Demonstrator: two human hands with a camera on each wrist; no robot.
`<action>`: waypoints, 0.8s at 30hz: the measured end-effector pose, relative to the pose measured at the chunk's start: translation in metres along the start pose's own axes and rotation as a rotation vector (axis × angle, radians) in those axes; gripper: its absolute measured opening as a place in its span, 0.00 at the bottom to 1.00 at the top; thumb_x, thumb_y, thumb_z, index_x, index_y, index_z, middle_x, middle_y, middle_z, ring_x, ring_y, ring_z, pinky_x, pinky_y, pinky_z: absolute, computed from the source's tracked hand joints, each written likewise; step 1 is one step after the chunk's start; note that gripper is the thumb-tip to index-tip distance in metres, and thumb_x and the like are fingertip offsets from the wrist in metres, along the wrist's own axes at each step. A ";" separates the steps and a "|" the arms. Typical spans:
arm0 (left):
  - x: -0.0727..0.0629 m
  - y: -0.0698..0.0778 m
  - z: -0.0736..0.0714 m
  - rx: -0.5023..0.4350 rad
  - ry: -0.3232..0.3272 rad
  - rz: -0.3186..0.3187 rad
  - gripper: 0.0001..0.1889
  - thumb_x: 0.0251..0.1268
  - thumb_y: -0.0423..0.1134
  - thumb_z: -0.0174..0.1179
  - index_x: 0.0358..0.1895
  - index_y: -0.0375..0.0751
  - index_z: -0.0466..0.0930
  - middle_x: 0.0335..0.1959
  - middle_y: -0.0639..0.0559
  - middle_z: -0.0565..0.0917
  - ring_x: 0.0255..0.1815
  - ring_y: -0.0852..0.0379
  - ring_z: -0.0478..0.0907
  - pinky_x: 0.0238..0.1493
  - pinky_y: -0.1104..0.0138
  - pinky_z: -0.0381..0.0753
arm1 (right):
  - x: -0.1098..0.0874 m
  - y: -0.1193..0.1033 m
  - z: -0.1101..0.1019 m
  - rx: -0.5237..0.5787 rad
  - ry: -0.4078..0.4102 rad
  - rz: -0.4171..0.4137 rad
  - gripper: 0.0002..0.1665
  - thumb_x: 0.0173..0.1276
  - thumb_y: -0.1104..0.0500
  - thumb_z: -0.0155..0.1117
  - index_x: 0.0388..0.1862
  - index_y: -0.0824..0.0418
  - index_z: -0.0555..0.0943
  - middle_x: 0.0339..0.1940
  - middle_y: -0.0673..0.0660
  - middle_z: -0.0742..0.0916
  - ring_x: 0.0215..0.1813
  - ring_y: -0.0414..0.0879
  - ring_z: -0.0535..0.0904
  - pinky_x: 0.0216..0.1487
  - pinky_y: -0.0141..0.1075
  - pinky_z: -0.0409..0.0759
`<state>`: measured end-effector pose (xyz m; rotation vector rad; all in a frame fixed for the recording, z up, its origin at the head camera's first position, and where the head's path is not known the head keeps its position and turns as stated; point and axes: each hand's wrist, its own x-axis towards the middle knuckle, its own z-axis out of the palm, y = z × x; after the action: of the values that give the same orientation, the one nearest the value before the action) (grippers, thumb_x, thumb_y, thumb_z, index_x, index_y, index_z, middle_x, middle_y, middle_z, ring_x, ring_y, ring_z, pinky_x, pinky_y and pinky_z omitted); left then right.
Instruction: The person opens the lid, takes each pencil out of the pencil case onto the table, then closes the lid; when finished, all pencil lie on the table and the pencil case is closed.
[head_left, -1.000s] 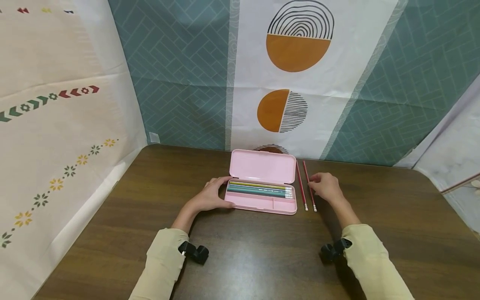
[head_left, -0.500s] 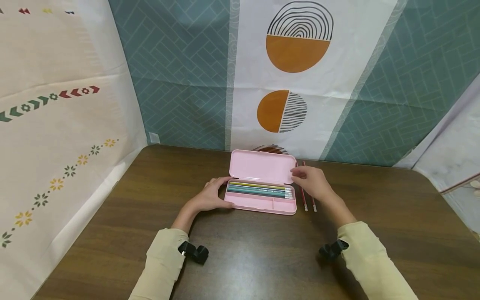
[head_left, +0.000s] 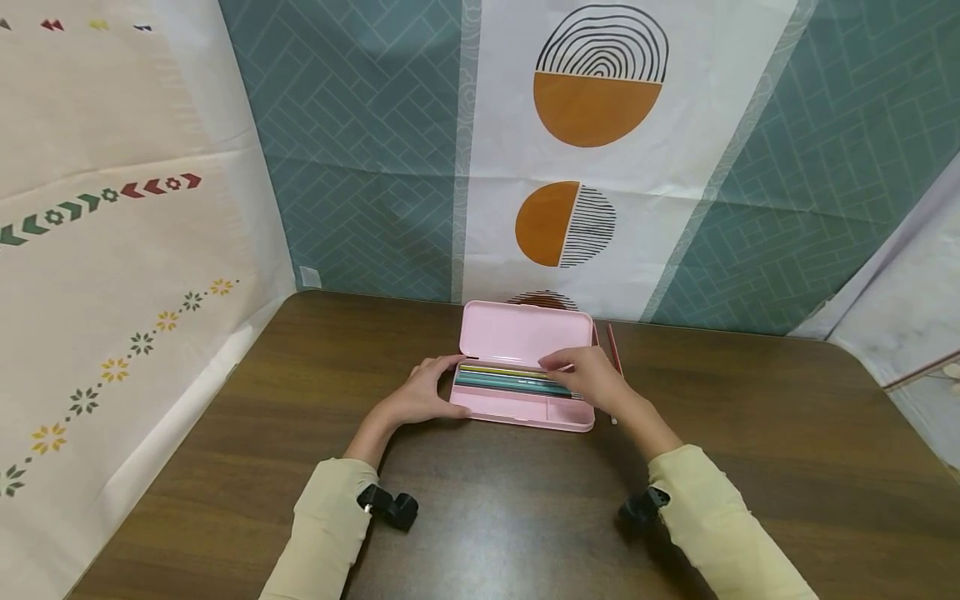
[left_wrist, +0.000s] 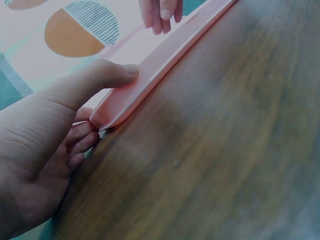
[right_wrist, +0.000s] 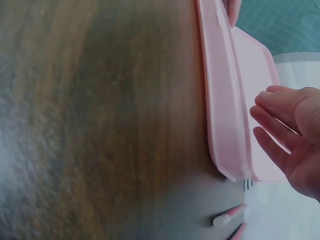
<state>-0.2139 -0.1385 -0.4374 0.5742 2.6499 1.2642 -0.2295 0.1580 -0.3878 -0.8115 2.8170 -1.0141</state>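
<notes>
An open pink pencil case (head_left: 502, 406) lies on the table, its lid (head_left: 510, 332) folded back. Several yellow, green and dark pencils (head_left: 498, 381) lie side by side in its rear compartment. My left hand (head_left: 418, 394) grips the case's left end; in the left wrist view the thumb presses on the front wall, with fingers behind the corner. Over the right end of these pencils hovers my right hand (head_left: 588, 377), fingers loosely bent. The right wrist view shows nothing between those fingers (right_wrist: 272, 120). Two red pencils (head_left: 615, 350) lie right of the case, partly hidden by this hand.
The brown wooden table (head_left: 480, 517) extends around the case. Behind it hangs a patterned cloth (head_left: 367, 167), close to the table's back edge. A cream cloth (head_left: 127, 275) hangs on the left side.
My right hand has moved left from the red pencils, across the case's right edge, to above the pencils inside. The left hand and the case have stayed put.
</notes>
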 end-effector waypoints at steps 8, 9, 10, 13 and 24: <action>-0.001 0.001 -0.001 -0.006 -0.001 -0.007 0.49 0.43 0.50 0.75 0.71 0.39 0.63 0.64 0.42 0.69 0.63 0.45 0.61 0.61 0.45 0.62 | 0.004 0.001 0.011 -0.047 -0.032 -0.054 0.12 0.63 0.69 0.66 0.46 0.68 0.86 0.42 0.60 0.87 0.41 0.50 0.81 0.49 0.47 0.78; -0.001 0.002 -0.001 -0.007 -0.001 -0.009 0.49 0.43 0.50 0.75 0.71 0.40 0.63 0.65 0.42 0.69 0.63 0.45 0.61 0.61 0.45 0.62 | 0.004 0.000 0.013 -0.060 -0.035 -0.062 0.13 0.62 0.69 0.67 0.46 0.68 0.85 0.42 0.60 0.87 0.41 0.50 0.81 0.49 0.48 0.78; -0.001 0.001 -0.001 -0.004 0.000 -0.009 0.49 0.43 0.50 0.75 0.71 0.39 0.63 0.65 0.42 0.69 0.63 0.45 0.61 0.61 0.45 0.62 | 0.005 0.000 0.014 -0.079 -0.039 -0.071 0.13 0.62 0.69 0.67 0.46 0.68 0.85 0.43 0.60 0.87 0.42 0.51 0.81 0.50 0.48 0.78; 0.000 0.001 -0.001 0.004 0.002 -0.007 0.49 0.43 0.50 0.75 0.71 0.39 0.62 0.65 0.42 0.69 0.63 0.45 0.61 0.61 0.45 0.62 | 0.008 -0.002 0.017 -0.134 -0.056 -0.096 0.14 0.61 0.69 0.67 0.47 0.69 0.85 0.43 0.61 0.87 0.45 0.53 0.80 0.52 0.49 0.76; -0.001 0.003 0.000 -0.003 -0.004 -0.017 0.49 0.44 0.49 0.74 0.72 0.39 0.62 0.66 0.41 0.68 0.64 0.44 0.60 0.62 0.45 0.61 | 0.012 -0.011 0.021 -0.276 -0.099 -0.127 0.10 0.61 0.69 0.67 0.43 0.68 0.87 0.34 0.57 0.86 0.36 0.48 0.78 0.43 0.42 0.78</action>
<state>-0.2121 -0.1376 -0.4350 0.5520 2.6435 1.2605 -0.2302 0.1329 -0.3958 -1.0455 2.8876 -0.5823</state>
